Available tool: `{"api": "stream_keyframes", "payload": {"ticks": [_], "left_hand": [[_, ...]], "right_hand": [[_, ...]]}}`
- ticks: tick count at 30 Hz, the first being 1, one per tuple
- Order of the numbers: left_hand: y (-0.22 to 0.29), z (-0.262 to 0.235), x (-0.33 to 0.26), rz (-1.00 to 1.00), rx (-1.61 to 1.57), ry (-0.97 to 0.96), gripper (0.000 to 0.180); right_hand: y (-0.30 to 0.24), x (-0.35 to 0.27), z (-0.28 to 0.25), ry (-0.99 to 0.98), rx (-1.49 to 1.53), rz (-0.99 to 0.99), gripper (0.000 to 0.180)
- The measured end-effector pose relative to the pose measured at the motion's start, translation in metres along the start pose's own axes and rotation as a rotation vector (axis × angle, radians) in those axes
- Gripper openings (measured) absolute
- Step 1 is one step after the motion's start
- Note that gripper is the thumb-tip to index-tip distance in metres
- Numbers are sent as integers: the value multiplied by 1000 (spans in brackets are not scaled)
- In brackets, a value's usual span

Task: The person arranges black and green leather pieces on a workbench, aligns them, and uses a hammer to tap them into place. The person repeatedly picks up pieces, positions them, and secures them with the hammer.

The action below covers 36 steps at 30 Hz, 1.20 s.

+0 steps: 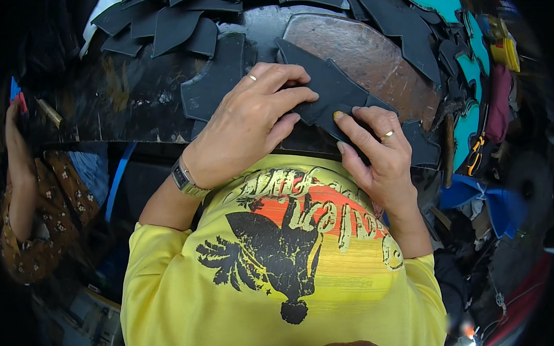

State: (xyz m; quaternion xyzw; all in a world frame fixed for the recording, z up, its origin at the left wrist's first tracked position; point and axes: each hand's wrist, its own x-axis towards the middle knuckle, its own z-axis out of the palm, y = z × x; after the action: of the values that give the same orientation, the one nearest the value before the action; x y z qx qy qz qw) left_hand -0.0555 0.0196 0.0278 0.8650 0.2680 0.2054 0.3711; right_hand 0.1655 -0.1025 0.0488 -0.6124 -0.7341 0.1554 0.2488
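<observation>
A flat black cut piece (327,82) with a pointed, notched outline lies at the table's front edge before me. My left hand (261,104), with a ring and a wristwatch, rests over its left part, fingers bent and apart, tips on or just above the surface. At its right near edge is my right hand (380,140), ring on one finger. The index finger lies on top of the piece and the thumb is at its edge. Another black piece (216,77) lies left of my left hand, partly covered by it.
Piles of black cut pieces (178,26) cover the far left of the dark table (144,99). A brown worn board (356,53) lies beyond my hands. Turquoise pieces (467,132), orange-handled scissors (475,154) and a wooden handle (448,149) are at right. Another person's arm (20,180) is at far left.
</observation>
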Motion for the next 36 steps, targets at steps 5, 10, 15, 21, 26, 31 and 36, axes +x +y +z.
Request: {"api": "stream_keyframes", "payload": {"ticks": [5,10,15,21,26,31,36], "left_hand": [[-5,3,0,29,1,40,41],[-6,3,1,26,-6,38,40],[-2,7,0,-10,-15,102,37],[9,30,3,189,343,125,35],[15,32,-1,247,474,-50,44],[24,30,3,255,523,-143,59],[24,38,15,275,509,-135,59]], "right_hand": [[-1,3,3,-17,-74,-26,42],[-5,3,5,-44,-170,-46,44],[-9,-5,9,-48,-247,-39,52],[-3,-17,13,-8,-195,-10,57],[-1,-30,0,-16,-238,69,66],[-1,-32,3,-25,-209,119,68],[9,-30,6,-16,-186,120,73]]}}
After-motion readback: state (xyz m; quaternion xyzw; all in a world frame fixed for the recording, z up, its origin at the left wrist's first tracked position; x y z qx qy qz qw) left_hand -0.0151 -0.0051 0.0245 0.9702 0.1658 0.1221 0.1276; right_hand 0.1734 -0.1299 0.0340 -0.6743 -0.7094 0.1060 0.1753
